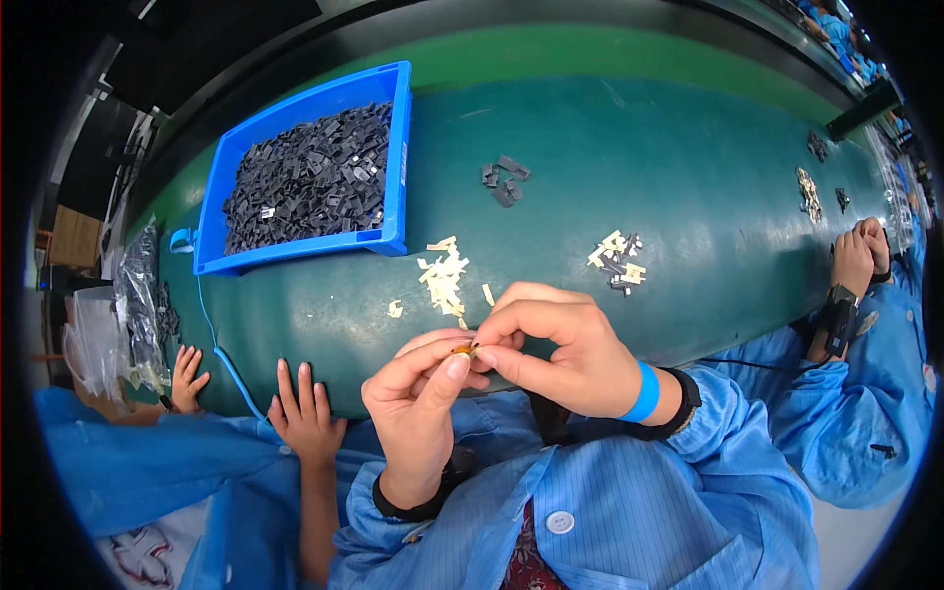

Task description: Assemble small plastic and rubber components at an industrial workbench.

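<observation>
Close to my body, both hands meet over a small yellowish part (465, 348) with a dark bit at its edge; the fingers cover most of it. My left hand (421, 385) pinches it between thumb and fingers. From the other side, my right hand (556, 339) grips it with thumb and forefinger, a blue band on that wrist. Just beyond my fingers lies a loose pile of cream-coloured plastic pieces (445, 280). Farther right is a mixed heap of cream and black pieces (618, 262).
A blue plastic bin (397, 167) full of black plastic parts (305, 177) stands at the far left of the green table (688, 177). Several dark pieces (505, 181) lie beyond the piles. A co-worker's hands (310, 418) rest at the left; another person's hands (857, 258) are at the right.
</observation>
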`<state>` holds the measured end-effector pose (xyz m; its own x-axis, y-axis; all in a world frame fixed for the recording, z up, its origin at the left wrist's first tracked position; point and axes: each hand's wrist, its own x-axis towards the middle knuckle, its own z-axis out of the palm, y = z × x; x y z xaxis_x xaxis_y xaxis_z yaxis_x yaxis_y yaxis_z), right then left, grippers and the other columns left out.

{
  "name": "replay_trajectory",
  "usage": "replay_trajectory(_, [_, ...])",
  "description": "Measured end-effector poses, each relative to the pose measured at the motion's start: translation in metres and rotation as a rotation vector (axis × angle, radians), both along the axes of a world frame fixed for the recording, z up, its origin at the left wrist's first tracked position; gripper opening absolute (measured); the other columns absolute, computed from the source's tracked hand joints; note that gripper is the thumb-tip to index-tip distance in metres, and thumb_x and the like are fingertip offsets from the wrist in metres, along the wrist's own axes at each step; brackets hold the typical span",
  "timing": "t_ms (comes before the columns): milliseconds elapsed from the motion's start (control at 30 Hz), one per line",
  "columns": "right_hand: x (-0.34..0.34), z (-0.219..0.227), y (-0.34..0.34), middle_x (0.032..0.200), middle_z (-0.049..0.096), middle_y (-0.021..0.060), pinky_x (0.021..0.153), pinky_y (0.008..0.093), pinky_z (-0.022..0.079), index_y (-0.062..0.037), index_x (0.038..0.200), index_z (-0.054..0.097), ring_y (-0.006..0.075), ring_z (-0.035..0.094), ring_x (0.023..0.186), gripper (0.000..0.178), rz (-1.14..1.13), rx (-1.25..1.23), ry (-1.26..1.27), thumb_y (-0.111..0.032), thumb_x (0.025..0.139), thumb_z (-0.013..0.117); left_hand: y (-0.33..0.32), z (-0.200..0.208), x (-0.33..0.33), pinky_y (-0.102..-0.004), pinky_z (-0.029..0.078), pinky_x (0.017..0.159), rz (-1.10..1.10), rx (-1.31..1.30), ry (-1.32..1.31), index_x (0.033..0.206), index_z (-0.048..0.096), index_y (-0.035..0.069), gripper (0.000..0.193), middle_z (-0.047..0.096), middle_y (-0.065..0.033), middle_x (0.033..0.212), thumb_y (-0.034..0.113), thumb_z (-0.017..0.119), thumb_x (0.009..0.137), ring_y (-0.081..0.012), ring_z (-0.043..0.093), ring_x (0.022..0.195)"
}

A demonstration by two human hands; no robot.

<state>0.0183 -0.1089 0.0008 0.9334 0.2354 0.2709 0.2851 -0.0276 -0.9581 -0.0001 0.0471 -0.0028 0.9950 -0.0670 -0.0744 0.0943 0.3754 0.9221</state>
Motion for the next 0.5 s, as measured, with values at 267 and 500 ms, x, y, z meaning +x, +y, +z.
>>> replay_trajectory(267, [-0.0007,-0.0001,-0.0010,0.070,0.053,0.0059,0.052,0.0254,0.041,-0.0016,0.079,0.059,0.0138,0.052,0.060,0.004,-0.061,0.028,0.038,-0.004,0.076,0.059,-0.0031,-0.0037,0.0020,-0.0240,0.049,0.066,0.109,0.073,-0.111,0.089,0.062,-0.007,0.013,0.056,-0.0168,0.099,-0.001,0.060,0.078,-0.0166,0.058,0.076])
replay_trajectory(500, [-0.0020,-0.0078,0.0054,0.070,0.055,0.0058,0.050,0.0252,0.039,-0.0018,0.082,0.062,0.0139,0.051,0.057,0.007,-0.032,0.039,0.021,-0.007,0.077,0.060,-0.0053,-0.0047,0.0008,-0.0255,0.043,0.078,0.114,0.070,-0.123,0.089,0.063,-0.005,0.014,0.054,-0.0145,0.104,-0.001,0.061,0.076,-0.0158,0.053,0.087])
